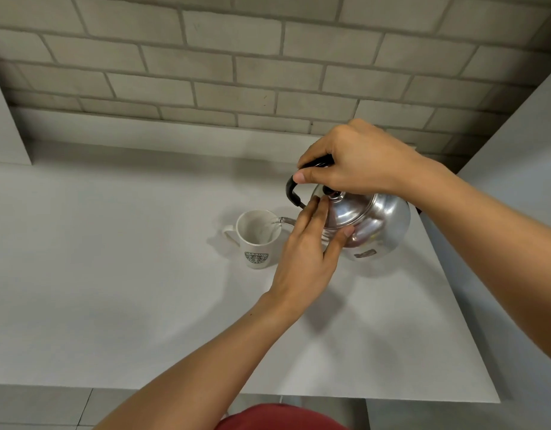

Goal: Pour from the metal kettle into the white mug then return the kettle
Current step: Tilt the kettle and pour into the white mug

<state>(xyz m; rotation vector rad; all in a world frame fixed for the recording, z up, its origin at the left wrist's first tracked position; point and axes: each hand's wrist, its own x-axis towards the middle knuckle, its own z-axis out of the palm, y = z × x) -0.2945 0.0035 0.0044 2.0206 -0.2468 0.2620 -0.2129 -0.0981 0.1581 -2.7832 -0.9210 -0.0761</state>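
Right hand [358,159] is wrapped tight around the black handle [291,189] of the metal kettle [376,225], its grip closed on the top of the handle with the thumb pressed along the near side. Left hand [308,246] lies flat and spread against the kettle's lid [345,212], fingers together over the front of the dome and thumb reaching across the near side; its grip is apart, pressing rather than clasping. That kettle is lifted off the surface [112,274] and tilted to the left, its spout [286,220] reaching over the rim of the white mug [257,240]. A thin clear stream runs from the spout into the mug. Upright on the pale grey surface stands the mug, handle to the left and a green round logo facing the camera, just beside the left hand. Behind it all rises a grey brick wall [237,72]
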